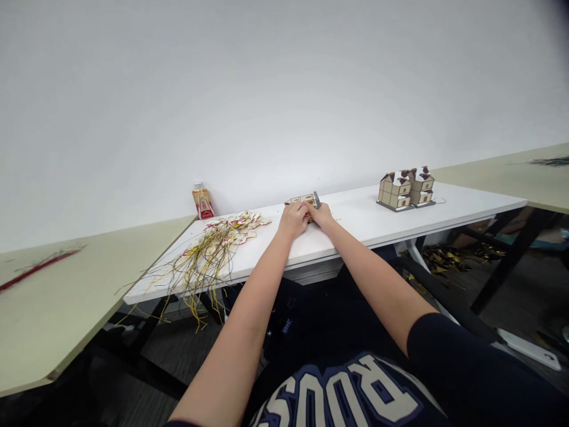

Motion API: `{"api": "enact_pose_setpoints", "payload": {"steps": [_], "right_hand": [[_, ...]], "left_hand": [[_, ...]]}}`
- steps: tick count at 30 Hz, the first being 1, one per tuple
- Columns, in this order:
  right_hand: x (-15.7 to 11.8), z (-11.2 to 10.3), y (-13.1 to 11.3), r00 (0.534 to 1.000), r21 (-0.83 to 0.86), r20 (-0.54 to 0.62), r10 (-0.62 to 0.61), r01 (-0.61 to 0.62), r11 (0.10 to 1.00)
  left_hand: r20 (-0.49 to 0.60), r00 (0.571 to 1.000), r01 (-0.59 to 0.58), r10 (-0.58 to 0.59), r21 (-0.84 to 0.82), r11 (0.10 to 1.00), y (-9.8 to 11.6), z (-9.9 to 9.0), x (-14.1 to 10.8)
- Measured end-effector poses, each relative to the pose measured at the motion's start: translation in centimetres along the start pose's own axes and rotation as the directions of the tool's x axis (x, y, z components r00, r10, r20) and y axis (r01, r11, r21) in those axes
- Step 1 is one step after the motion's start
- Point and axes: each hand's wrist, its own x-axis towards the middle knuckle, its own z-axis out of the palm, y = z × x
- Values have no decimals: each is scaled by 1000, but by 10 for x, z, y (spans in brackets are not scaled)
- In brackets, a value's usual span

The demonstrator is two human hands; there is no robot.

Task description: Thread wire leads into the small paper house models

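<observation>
A small model house (301, 198) with cream walls and a grey base lies tipped on its side on the white table, partly covered by my hands. My left hand (294, 219) is closed over its left and near side. My right hand (322, 214) grips the end by the grey base, its fingers meeting those of the left. What the fingertips do on the house's near face is too small to make out. Two similar model houses (405, 190) with dark, white-patched roofs stand upright further right on the table.
To the left, a tangled bunch of yellow and dark strands (204, 252) with white and red pieces hangs over the front edge of the white table (364, 222). A red and gold bottle (203, 201) stands by the wall. Beige tables adjoin both sides; the left one (89, 284) holds red strands.
</observation>
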Motion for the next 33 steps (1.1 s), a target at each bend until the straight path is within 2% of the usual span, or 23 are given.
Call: {"api": "enact_pose_setpoints", "payload": {"steps": [13,33], "right_hand": [[-2,-1,-2,1000,-27,-19,-14,14,1000],[1,0,0,1000,-14,-8,-21,21,1000]], "left_hand": [[-30,1000,-6,6,7,1000,1,-2,0],[-19,1000,19,-19,5,1000,1,-1,1]]}}
